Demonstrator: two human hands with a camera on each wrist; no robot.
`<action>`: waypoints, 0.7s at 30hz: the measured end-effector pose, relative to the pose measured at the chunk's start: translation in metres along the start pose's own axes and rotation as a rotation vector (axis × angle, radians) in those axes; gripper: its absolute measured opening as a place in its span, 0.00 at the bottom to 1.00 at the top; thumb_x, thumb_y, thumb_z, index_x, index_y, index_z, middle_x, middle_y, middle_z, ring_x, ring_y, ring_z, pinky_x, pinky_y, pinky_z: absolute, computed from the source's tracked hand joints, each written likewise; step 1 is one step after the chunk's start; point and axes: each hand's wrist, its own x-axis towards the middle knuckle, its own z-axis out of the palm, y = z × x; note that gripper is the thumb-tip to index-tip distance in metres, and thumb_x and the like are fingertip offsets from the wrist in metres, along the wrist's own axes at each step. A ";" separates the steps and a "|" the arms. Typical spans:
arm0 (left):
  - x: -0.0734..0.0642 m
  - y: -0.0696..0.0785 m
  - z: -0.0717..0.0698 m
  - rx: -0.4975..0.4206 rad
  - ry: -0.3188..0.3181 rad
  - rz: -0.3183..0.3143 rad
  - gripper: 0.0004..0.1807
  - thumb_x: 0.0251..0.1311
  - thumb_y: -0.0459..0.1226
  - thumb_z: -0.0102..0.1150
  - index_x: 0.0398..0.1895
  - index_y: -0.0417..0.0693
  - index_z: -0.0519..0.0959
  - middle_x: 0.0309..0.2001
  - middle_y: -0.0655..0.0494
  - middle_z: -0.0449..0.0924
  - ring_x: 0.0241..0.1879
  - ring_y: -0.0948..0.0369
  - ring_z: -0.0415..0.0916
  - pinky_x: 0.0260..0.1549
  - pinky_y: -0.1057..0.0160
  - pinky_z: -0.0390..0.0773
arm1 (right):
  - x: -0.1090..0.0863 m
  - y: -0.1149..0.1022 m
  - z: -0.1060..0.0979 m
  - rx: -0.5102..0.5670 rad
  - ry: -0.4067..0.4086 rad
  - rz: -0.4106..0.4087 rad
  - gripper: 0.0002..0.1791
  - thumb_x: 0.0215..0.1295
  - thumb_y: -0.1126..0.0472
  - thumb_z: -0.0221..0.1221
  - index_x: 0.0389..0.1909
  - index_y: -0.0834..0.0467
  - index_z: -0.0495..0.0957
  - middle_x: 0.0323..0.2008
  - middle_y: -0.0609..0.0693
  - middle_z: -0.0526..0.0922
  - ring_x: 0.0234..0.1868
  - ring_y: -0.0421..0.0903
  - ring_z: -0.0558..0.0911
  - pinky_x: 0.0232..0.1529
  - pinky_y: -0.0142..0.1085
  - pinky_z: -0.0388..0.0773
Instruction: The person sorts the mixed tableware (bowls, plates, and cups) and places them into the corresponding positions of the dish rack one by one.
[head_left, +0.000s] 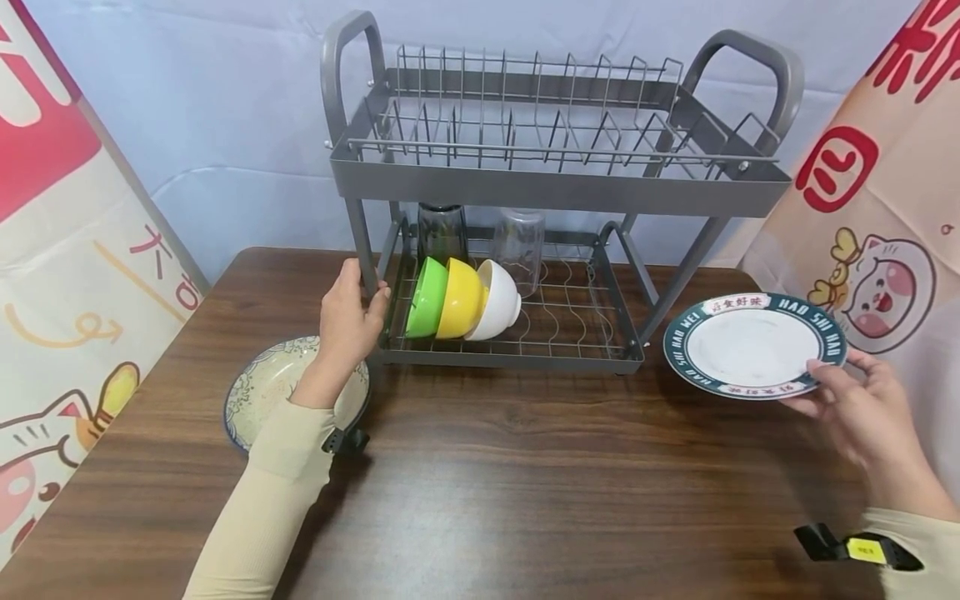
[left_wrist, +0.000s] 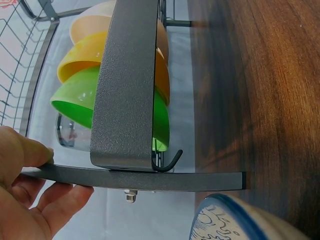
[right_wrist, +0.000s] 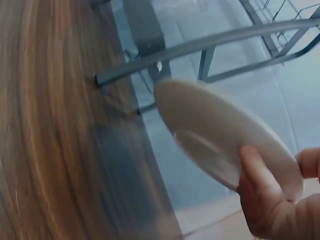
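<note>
A grey two-tier dish rack [head_left: 555, 187] stands at the back of the table. My left hand [head_left: 348, 321] grips its front left leg [left_wrist: 130, 179], thumb on one side and fingers on the other. At the right, my right hand [head_left: 862, 400] pinches the rim of a white plate [head_left: 753, 342] with a dark green lettered border, thumb on top. The right wrist view shows the plate's pale underside [right_wrist: 215, 130], tilted above the table. Green [head_left: 426, 298], yellow [head_left: 459, 300] and white bowls [head_left: 497, 302] lean together on the lower tier.
Behind the bowls stand a dark glass [head_left: 442, 233] and a clear glass [head_left: 519, 250]. A patterned plate [head_left: 258, 392] with a blue rim lies on the wooden table [head_left: 510, 483], partly under my left forearm. Wire slots [head_left: 540, 117] line the upper tier. Printed cloths hang at both sides.
</note>
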 end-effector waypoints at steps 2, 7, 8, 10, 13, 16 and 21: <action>0.000 0.000 0.001 0.001 0.000 0.002 0.08 0.61 0.31 0.54 0.41 0.39 0.68 0.36 0.46 0.75 0.34 0.51 0.76 0.32 0.51 0.75 | -0.001 -0.002 0.005 0.047 0.031 -0.005 0.20 0.65 0.76 0.49 0.52 0.58 0.56 0.40 0.51 0.76 0.34 0.45 0.83 0.28 0.41 0.79; 0.001 -0.001 0.001 0.009 0.006 0.015 0.08 0.61 0.31 0.54 0.41 0.40 0.68 0.36 0.47 0.75 0.35 0.51 0.77 0.32 0.52 0.75 | -0.002 -0.007 0.012 0.218 0.078 -0.019 0.23 0.63 0.80 0.46 0.52 0.56 0.53 0.42 0.53 0.75 0.34 0.49 0.83 0.26 0.47 0.78; 0.001 -0.001 0.001 0.011 0.008 0.018 0.08 0.61 0.31 0.54 0.41 0.40 0.68 0.37 0.47 0.75 0.35 0.51 0.77 0.32 0.52 0.75 | -0.002 -0.008 0.013 0.232 0.089 -0.022 0.24 0.63 0.80 0.46 0.52 0.55 0.53 0.42 0.53 0.75 0.33 0.50 0.83 0.25 0.47 0.78; 0.001 -0.001 0.001 0.018 0.010 0.022 0.08 0.61 0.31 0.55 0.41 0.40 0.68 0.37 0.47 0.75 0.35 0.51 0.78 0.32 0.52 0.76 | -0.002 -0.010 0.015 0.272 0.110 -0.030 0.24 0.62 0.81 0.46 0.51 0.56 0.53 0.42 0.54 0.74 0.32 0.51 0.83 0.24 0.48 0.78; 0.001 -0.001 0.001 0.021 0.008 0.019 0.08 0.61 0.31 0.55 0.41 0.40 0.68 0.37 0.47 0.75 0.35 0.51 0.78 0.32 0.52 0.75 | -0.001 -0.012 0.018 0.267 0.151 -0.060 0.25 0.62 0.80 0.48 0.51 0.54 0.53 0.46 0.52 0.72 0.32 0.50 0.83 0.23 0.48 0.78; 0.001 -0.001 0.000 0.018 0.008 0.016 0.08 0.61 0.31 0.54 0.41 0.40 0.68 0.37 0.47 0.75 0.36 0.51 0.78 0.33 0.52 0.76 | -0.002 -0.014 0.023 0.256 0.182 -0.101 0.26 0.62 0.79 0.50 0.52 0.54 0.53 0.49 0.51 0.72 0.32 0.49 0.82 0.22 0.46 0.78; 0.001 -0.001 0.000 0.013 0.014 0.018 0.08 0.61 0.31 0.54 0.40 0.40 0.69 0.37 0.47 0.75 0.35 0.51 0.77 0.33 0.52 0.75 | -0.005 -0.024 0.038 0.253 0.203 -0.159 0.27 0.63 0.77 0.51 0.56 0.53 0.54 0.56 0.52 0.68 0.35 0.48 0.81 0.24 0.44 0.78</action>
